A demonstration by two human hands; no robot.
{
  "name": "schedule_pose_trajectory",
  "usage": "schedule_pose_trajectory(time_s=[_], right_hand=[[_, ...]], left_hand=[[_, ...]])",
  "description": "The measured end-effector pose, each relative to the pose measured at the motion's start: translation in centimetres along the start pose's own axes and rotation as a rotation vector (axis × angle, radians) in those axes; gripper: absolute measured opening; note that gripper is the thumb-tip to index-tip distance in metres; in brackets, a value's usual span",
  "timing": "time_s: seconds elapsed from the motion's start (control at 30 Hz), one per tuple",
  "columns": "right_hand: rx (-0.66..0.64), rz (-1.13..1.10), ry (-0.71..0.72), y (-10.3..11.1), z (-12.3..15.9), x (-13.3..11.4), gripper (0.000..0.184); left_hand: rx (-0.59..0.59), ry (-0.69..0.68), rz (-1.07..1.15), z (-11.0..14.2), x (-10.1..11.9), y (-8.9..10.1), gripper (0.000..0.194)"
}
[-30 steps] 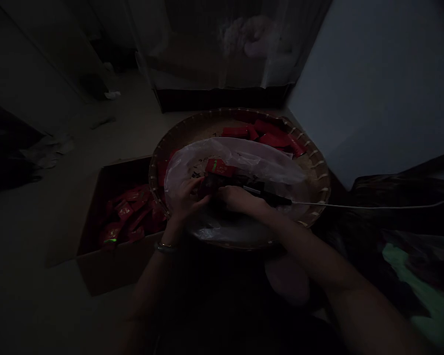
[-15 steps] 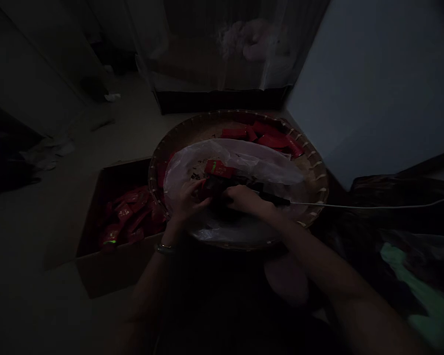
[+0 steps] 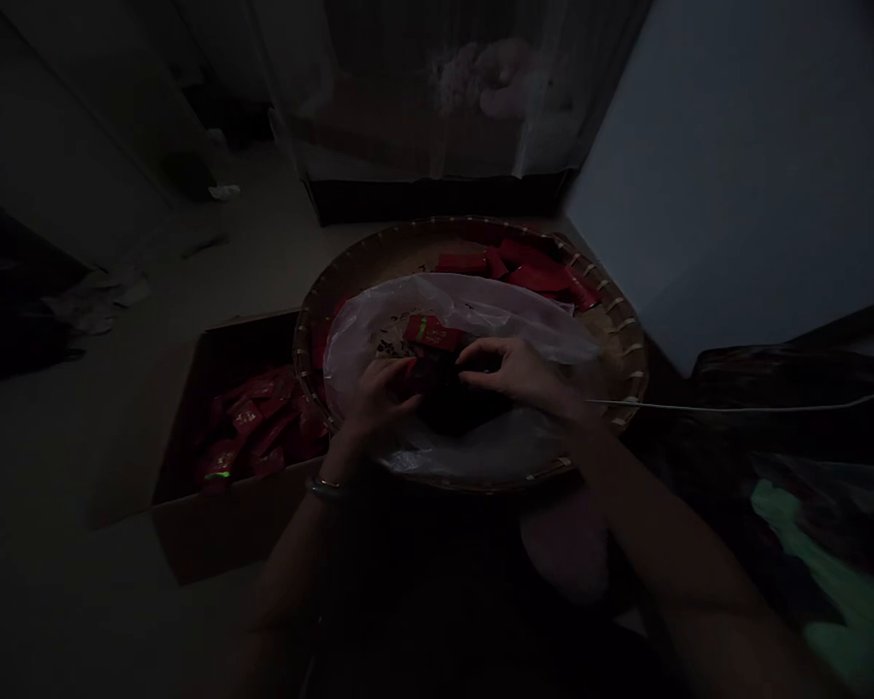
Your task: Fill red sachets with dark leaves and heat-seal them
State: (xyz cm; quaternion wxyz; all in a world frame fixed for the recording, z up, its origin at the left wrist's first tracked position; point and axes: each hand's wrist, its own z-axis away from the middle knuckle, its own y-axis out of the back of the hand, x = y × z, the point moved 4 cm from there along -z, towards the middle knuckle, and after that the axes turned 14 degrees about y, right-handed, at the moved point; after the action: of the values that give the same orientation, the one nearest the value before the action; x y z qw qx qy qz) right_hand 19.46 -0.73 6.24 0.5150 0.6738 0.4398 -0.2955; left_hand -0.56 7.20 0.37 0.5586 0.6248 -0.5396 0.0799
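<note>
My left hand [image 3: 375, 396] is closed on a small red packet [image 3: 417, 373], held low over a dark heap that is too dim to identify. My right hand [image 3: 514, 374] sits just to its right, thumb and fingertips brought together by the packet's edge. What those fingers pinch, if anything, cannot be made out. Directly behind the hands lies another red packet [image 3: 432, 333] with a bright green mark. Under all this spreads a clear plastic sheet or bag [image 3: 495, 456], inside a round woven bamboo tray [image 3: 632, 359].
More red packets [image 3: 535, 274] lie along the tray's far right side. On the left stands an open cardboard box [image 3: 225, 534] holding several shiny red packets [image 3: 258, 417]. A white cord [image 3: 685, 407] runs from the tray rightward. A pale wall [image 3: 757, 155] rises at right.
My right hand has lifted slightly and shifted right, its fingers now more arched. The black object at the cord's end is now hidden by that hand. My left hand keeps its hold.
</note>
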Motion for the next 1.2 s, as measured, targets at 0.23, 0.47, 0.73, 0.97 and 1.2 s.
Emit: schedule_pose_trajectory(time_s=[0.23,0.47,0.73,0.97,1.2], right_hand=[[0.087,0.013,0.110,-0.8,-1.8,-3.3,0.015],[0.033,-0.044,0.127,-2.3,-2.0,-3.0,0.024],[0.088,0.094,0.120,-1.8,-1.9,-3.9,0.020],[-0.244,0.337,0.089,-2.3,-0.5,-0.7,0.028],[-0.633,0.691,0.126,-6.6,1.4,1.3,0.052]], left_hand=[[-0.001,-0.024,0.030,0.0,0.6,0.1,0.046],[0.016,-0.028,0.010,0.1,0.3,0.1,0.051],[-0.008,0.010,0.011,0.1,-0.2,-0.2,0.052],[0.030,0.053,0.022,0.1,-0.2,0.0,0.048],[0.037,0.051,0.007,0.1,-0.1,0.0,0.048]])
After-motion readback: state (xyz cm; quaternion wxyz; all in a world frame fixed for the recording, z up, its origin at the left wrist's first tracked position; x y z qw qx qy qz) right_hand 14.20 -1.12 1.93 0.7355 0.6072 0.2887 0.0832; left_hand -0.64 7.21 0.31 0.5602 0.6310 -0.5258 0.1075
